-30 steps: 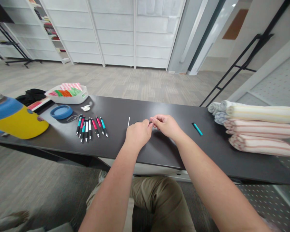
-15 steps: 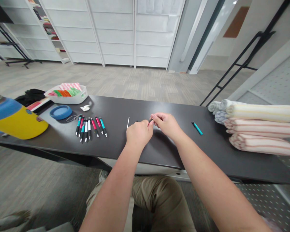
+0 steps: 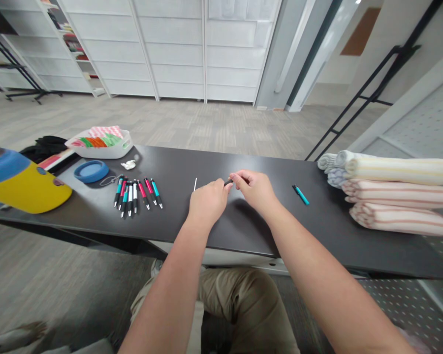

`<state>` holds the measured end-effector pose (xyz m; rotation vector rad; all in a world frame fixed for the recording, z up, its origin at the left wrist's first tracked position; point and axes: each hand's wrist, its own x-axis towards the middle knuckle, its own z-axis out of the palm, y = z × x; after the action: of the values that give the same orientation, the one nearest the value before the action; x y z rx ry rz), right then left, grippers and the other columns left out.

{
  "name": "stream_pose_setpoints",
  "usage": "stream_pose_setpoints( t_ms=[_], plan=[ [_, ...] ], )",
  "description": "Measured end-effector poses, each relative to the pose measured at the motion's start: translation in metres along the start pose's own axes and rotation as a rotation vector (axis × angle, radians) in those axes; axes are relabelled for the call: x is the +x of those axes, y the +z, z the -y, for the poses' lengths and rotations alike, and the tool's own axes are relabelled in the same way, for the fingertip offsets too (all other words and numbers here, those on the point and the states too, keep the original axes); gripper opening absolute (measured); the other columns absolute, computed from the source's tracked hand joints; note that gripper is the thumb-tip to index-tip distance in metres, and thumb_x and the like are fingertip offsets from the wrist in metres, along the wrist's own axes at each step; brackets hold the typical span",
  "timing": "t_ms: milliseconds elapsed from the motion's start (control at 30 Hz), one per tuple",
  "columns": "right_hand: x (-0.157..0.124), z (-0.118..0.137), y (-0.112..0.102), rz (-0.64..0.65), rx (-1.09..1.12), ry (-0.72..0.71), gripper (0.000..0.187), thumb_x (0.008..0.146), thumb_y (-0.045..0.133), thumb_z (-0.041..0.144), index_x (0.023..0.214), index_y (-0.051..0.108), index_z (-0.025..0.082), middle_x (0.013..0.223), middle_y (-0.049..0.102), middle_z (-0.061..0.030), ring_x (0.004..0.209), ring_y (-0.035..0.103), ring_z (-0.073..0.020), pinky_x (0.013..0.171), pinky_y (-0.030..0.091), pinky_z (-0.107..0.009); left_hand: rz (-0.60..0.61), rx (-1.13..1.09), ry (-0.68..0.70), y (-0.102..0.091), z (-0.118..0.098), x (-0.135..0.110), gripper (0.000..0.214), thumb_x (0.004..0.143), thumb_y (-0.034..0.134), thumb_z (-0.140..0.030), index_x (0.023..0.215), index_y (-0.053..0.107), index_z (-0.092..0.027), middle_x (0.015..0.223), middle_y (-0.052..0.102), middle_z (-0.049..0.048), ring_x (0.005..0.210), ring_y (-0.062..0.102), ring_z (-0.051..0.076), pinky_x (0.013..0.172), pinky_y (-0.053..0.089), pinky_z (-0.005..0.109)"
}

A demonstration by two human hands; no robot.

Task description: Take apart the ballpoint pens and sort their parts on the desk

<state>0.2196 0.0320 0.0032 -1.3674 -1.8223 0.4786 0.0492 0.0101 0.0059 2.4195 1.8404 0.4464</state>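
My left hand (image 3: 209, 199) and my right hand (image 3: 251, 188) meet above the middle of the dark table, fingers closed. Between their fingertips shows a short black pen part (image 3: 228, 182), mostly covered by the fingers. Both hands pinch it, one at each end. Just beyond my left hand a thin white pen refill (image 3: 195, 184) lies on the table, its near end hidden by the hand. To the right of my right hand rests a teal pen barrel (image 3: 301, 195) with a dark end, touched by neither hand.
Several teal, red and white pens (image 3: 130, 196) lie in a row on the left. Beyond them are a crumpled white scrap (image 3: 128, 164), a blue round lid (image 3: 91, 171), a white basket (image 3: 123, 149) and a yellow-blue container (image 3: 33, 189). Rolled towels (image 3: 398, 191) are stacked at right.
My left hand has shifted slightly left, and a little more of the black part shows between the fingertips. My right hand stays nearly in place. The view has shifted slightly.
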Motion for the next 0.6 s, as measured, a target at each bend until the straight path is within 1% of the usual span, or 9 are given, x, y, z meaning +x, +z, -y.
stream_pose_setpoints(
  t_ms=[67,133,200,333,433,600],
  plan=[
    [0.000,0.001,0.000,-0.013,-0.059,-0.053,0.040,0.101,0.055,0.052,0.086,0.077,0.022,0.069,0.070,-0.0019,0.059,0.056,-0.0151,0.062,0.039,-0.029,-0.024,-0.014,0.064,0.002,0.000,0.000,0.039,0.111,0.030,-0.040,0.114,0.063,-0.018,0.110,0.073,0.0131,0.102,0.071,0.026,0.086,0.051,0.034],
    [0.000,0.002,-0.001,-0.012,-0.095,-0.085,0.040,0.101,0.055,0.050,0.082,0.076,0.022,0.069,0.070,-0.0023,0.060,0.057,-0.0153,0.064,0.040,-0.029,-0.036,-0.015,0.086,0.004,0.000,0.000,0.036,0.111,0.029,-0.035,0.114,0.060,-0.018,0.112,0.072,0.0134,0.104,0.071,0.026,0.086,0.050,0.034],
    [0.000,0.003,-0.001,-0.018,-0.094,-0.074,0.041,0.102,0.055,0.050,0.081,0.076,0.022,0.069,0.071,-0.0024,0.061,0.059,-0.0156,0.064,0.041,-0.029,-0.022,-0.006,0.067,0.003,-0.002,0.000,0.039,0.111,0.027,-0.038,0.115,0.060,-0.018,0.107,0.073,0.0134,0.098,0.072,0.027,0.083,0.051,0.035],
    [0.000,0.003,0.000,-0.036,-0.033,-0.035,0.040,0.101,0.055,0.052,0.088,0.078,0.022,0.071,0.072,-0.0024,0.063,0.062,-0.0164,0.065,0.043,-0.029,0.017,0.024,-0.005,-0.002,-0.007,-0.001,0.046,0.110,0.025,-0.046,0.113,0.062,-0.018,0.093,0.075,0.0139,0.087,0.075,0.030,0.080,0.053,0.038],
    [-0.001,0.002,0.001,-0.048,-0.001,-0.028,0.040,0.102,0.055,0.053,0.091,0.078,0.023,0.073,0.074,-0.0026,0.065,0.065,-0.0171,0.066,0.044,-0.029,0.003,0.031,-0.062,-0.005,-0.012,-0.002,0.051,0.109,0.026,-0.050,0.109,0.067,-0.018,0.091,0.075,0.0155,0.088,0.076,0.032,0.080,0.054,0.040],
    [-0.001,0.004,0.001,-0.102,-0.061,-0.069,0.040,0.102,0.054,0.052,0.093,0.079,0.023,0.076,0.075,-0.0042,0.070,0.067,-0.0191,0.070,0.046,-0.031,-0.020,0.010,-0.138,-0.007,-0.018,-0.002,0.061,0.107,0.026,-0.057,0.102,0.072,-0.017,0.090,0.076,0.0178,0.089,0.076,0.035,0.079,0.055,0.043]
  ],
)
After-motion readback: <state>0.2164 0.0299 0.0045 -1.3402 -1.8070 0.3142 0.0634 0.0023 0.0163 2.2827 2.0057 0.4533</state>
